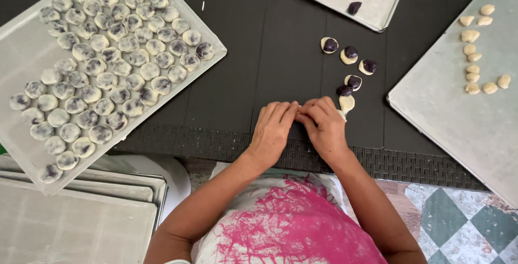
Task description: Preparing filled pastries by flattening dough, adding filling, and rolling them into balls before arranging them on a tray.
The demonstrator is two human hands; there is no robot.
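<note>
Both hands meet at mid-desk, fingertips together. Left hand and right hand are curled knuckles-up over one spot; fingers are pinched toward each other. Whatever lies between them is hidden under the fingertips, so I cannot tell what they grasp.

A pale dough piece lies on the black desk mat, touching the right hand's far side, outside the pinch. Just beyond it is a cluster of dough rounds with dark purple filling, uncovered, well clear of the fingers.

Large tray at left carries rows of closed filled balls. Tray at right carries small plain dough pieces.
</note>
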